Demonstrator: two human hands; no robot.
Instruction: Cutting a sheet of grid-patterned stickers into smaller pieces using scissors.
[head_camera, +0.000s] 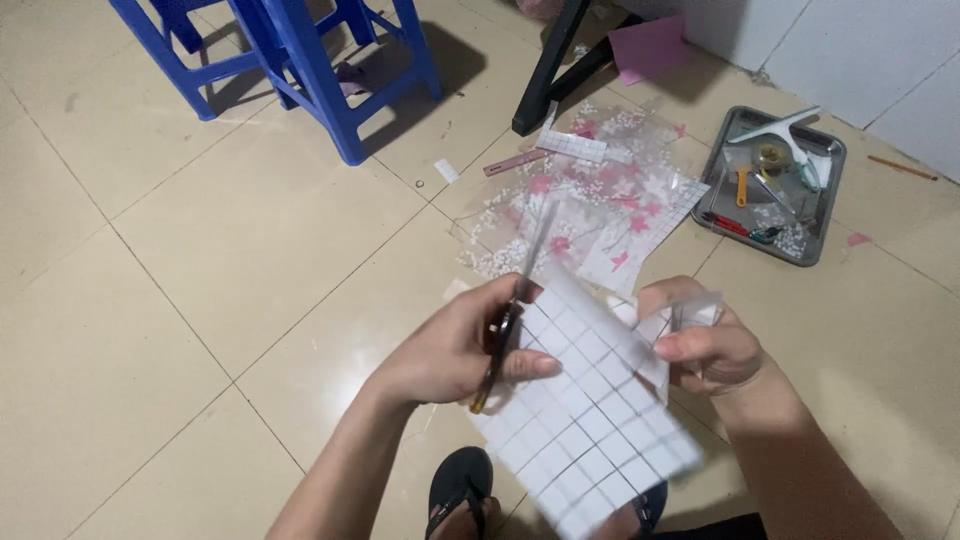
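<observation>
My left hand grips a pair of scissors by its brown handles, the blades pointing up and away along the edge of a white sheet with a grid pattern. My right hand pinches the sheet's upper right part together with a clear film strip. The sheet hangs between both hands above my feet in dark sandals.
A clear film with pink flowers and white dots lies on the tiled floor ahead. A metal tray with small tools and a squeegee sits at the right. Blue plastic stools stand at the back left, next to a black table leg and a pink sheet.
</observation>
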